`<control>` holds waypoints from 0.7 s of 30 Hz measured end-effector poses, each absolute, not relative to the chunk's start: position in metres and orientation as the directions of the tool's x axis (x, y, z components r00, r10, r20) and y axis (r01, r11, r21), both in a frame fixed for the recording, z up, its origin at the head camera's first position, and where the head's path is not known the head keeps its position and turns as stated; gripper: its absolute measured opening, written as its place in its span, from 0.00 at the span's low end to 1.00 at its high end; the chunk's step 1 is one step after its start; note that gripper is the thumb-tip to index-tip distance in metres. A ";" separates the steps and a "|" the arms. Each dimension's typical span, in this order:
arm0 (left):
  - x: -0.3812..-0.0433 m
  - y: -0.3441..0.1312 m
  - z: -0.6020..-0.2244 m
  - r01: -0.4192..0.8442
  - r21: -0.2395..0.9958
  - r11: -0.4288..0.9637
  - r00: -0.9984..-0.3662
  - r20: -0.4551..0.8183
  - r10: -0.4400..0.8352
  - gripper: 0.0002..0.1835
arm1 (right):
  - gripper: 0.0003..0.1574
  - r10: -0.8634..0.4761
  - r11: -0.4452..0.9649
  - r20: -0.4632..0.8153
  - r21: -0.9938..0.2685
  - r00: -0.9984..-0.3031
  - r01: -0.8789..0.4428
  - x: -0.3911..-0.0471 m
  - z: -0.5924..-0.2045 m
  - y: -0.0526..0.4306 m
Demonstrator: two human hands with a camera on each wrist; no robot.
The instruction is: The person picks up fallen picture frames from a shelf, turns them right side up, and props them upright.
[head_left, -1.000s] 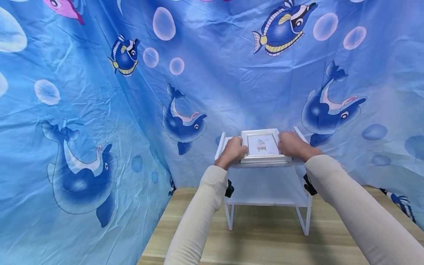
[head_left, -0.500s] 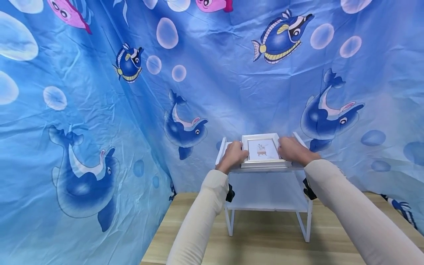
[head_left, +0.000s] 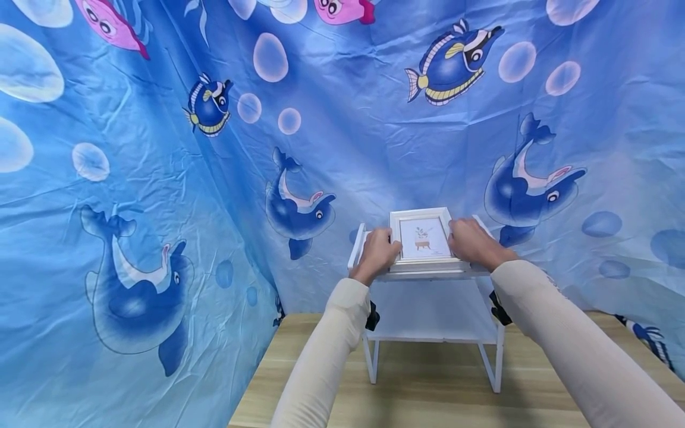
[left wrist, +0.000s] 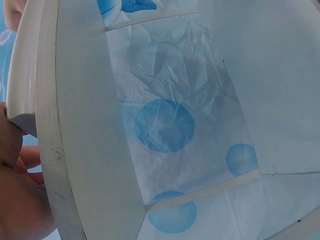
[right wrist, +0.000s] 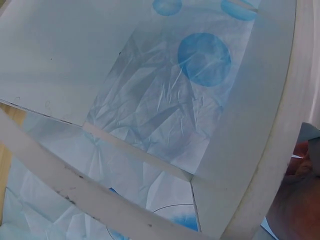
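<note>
1 white picture frame (head_left: 422, 239) is clasped between left grip (head_left: 379, 252) and right grip (head_left: 475, 241).

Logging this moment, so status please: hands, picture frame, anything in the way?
Left hand and right hand gripping opposite sides of picture frame. Held at top of white rack. No obstruction visible.

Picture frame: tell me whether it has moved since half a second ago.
Yes: in the head view, the picture frame sits higher at its far edge against the white shelf; tilted, lifted or pushed back, I cannot tell.
</note>
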State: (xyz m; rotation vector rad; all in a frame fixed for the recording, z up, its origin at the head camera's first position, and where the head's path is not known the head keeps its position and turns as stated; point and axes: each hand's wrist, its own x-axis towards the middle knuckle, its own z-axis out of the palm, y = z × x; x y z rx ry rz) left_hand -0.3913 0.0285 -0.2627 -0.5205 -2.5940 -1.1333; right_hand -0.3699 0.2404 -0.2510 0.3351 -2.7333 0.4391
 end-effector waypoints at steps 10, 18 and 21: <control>-0.394 0.028 -0.266 0.491 0.597 0.634 -0.857 0.462 0.229 0.10 | 0.21 -0.176 0.928 0.430 -0.227 -0.886 -0.295 -0.371 -0.253 0.239; -0.394 0.026 -0.267 0.541 0.551 0.635 -0.821 0.511 0.255 0.11 | 0.21 -0.187 0.931 0.466 -0.197 -0.865 -0.308 -0.371 -0.253 0.241; -0.394 0.026 -0.268 0.548 0.543 0.636 -0.813 0.524 0.254 0.11 | 0.22 -0.181 0.929 0.470 -0.205 -0.864 -0.307 -0.371 -0.254 0.241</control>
